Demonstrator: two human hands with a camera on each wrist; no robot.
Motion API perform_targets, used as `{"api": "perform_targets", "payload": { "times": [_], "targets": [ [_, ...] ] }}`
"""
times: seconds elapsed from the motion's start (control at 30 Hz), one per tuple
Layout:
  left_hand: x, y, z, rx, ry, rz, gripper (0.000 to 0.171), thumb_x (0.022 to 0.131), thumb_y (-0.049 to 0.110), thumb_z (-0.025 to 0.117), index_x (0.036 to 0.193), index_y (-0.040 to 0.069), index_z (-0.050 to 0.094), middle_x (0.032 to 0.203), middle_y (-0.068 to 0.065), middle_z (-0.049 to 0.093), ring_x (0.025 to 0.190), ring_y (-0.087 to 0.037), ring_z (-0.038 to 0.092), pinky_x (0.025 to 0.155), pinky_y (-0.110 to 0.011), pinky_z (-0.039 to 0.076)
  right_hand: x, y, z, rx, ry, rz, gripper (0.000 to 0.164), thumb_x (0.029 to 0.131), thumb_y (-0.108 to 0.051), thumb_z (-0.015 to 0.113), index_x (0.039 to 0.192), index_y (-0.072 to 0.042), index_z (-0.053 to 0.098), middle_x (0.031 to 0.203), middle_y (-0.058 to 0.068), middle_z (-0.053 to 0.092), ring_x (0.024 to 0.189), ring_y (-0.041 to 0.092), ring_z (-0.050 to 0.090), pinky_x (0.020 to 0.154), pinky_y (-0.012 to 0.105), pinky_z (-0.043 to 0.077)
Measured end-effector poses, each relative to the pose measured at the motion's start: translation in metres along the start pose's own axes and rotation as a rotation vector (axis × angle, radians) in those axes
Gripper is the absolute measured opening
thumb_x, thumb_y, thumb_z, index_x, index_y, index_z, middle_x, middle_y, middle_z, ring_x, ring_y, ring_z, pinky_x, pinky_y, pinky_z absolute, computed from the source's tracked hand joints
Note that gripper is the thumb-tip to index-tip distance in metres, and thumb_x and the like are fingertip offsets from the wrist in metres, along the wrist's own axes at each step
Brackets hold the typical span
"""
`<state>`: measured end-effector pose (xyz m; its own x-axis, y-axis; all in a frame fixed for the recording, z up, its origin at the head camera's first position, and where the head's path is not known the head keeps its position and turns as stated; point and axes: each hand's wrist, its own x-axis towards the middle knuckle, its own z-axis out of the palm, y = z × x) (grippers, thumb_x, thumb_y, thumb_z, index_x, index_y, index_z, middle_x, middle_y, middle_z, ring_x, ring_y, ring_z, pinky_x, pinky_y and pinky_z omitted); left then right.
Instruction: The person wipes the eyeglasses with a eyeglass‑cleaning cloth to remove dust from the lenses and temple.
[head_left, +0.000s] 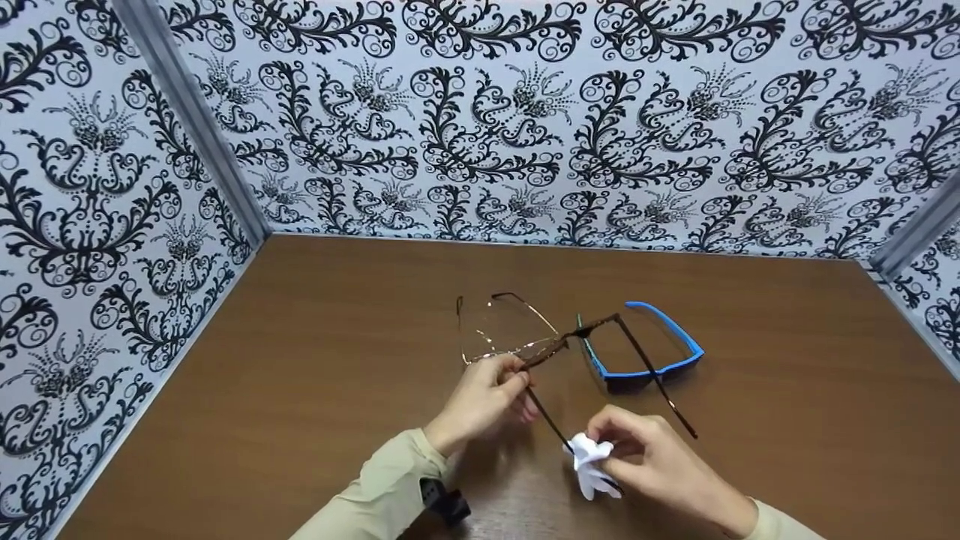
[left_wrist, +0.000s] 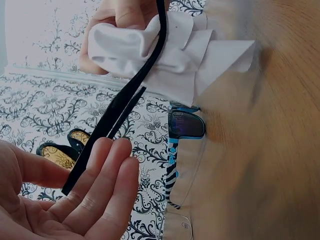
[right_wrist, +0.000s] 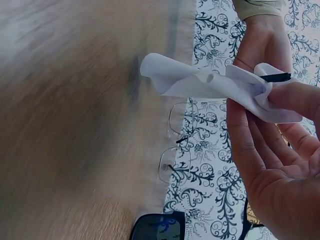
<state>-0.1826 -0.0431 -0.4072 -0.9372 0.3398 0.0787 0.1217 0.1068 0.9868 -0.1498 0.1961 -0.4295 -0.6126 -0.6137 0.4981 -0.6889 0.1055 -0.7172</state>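
My left hand [head_left: 487,397] holds a pair of dark-framed glasses [head_left: 581,331] near one hinge, raised above the table with both temples unfolded. Its thumb and fingers pinch the temple [left_wrist: 120,102] in the left wrist view. With my right hand [head_left: 660,457] I pinch a crumpled white cloth [head_left: 589,452] folded round the far part of that same temple. The temple's dark tip [right_wrist: 276,77] pokes out of the cloth in the right wrist view. Yellowish lenses [left_wrist: 57,155] show behind the left hand.
Thin metal-framed glasses [head_left: 536,311] lie on the brown table [head_left: 337,315], just beyond the left hand. Blue-framed sunglasses [head_left: 696,352] with dark lenses lie to their right, partly behind the held glasses. Black-and-white patterned walls [head_left: 495,120] enclose the table at the back and sides.
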Motion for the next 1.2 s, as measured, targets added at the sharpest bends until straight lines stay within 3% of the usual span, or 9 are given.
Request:
{"api": "perform_targets", "payload": {
  "times": [0.33, 0.67, 0.97, 1.2],
  "targets": [
    [-0.001, -0.002, -0.004, 0.021, 0.024, 0.03, 0.011, 0.094, -0.002, 0.047, 0.093, -0.005, 0.058, 0.07, -0.02, 0.067, 0.066, -0.042, 0.067, 0.061, -0.045, 0.057, -0.004, 0.0, -0.004, -0.031, 0.016, 0.001, 0.043, 0.068, 0.025, 0.065, 0.096, -0.006, 0.059, 0.087, 0.004, 0.064, 0.076, 0.015, 0.065, 0.061, 0.026, 0.056],
    [0.0, -0.003, -0.001, 0.031, 0.045, 0.028, 0.011, 0.095, -0.003, 0.048, 0.093, -0.005, 0.058, 0.07, -0.019, 0.067, 0.066, -0.042, 0.066, 0.06, -0.04, 0.057, 0.002, -0.001, 0.002, -0.033, 0.054, 0.029, 0.039, 0.071, 0.022, 0.068, 0.095, -0.007, 0.06, 0.088, 0.005, 0.065, 0.077, 0.011, 0.064, 0.061, 0.028, 0.056],
    [-0.001, 0.002, 0.004, 0.002, 0.007, 0.011, 0.01, 0.094, -0.002, 0.049, 0.091, -0.005, 0.057, 0.072, -0.022, 0.067, 0.068, -0.044, 0.066, 0.065, -0.05, 0.056, 0.02, -0.013, 0.004, -0.066, 0.12, 0.082, 0.038, 0.072, 0.02, 0.068, 0.094, -0.009, 0.06, 0.09, 0.002, 0.065, 0.079, 0.012, 0.065, 0.064, 0.033, 0.058],
    [-0.003, 0.003, 0.006, 0.049, -0.029, 0.009, 0.008, 0.093, -0.001, 0.05, 0.089, -0.003, 0.056, 0.069, -0.018, 0.067, 0.067, -0.044, 0.066, 0.062, -0.047, 0.057, 0.034, -0.028, -0.004, -0.045, 0.14, 0.034, 0.04, 0.073, 0.023, 0.065, 0.099, -0.007, 0.06, 0.092, 0.005, 0.065, 0.08, 0.013, 0.064, 0.064, 0.03, 0.057]
  ]
}}
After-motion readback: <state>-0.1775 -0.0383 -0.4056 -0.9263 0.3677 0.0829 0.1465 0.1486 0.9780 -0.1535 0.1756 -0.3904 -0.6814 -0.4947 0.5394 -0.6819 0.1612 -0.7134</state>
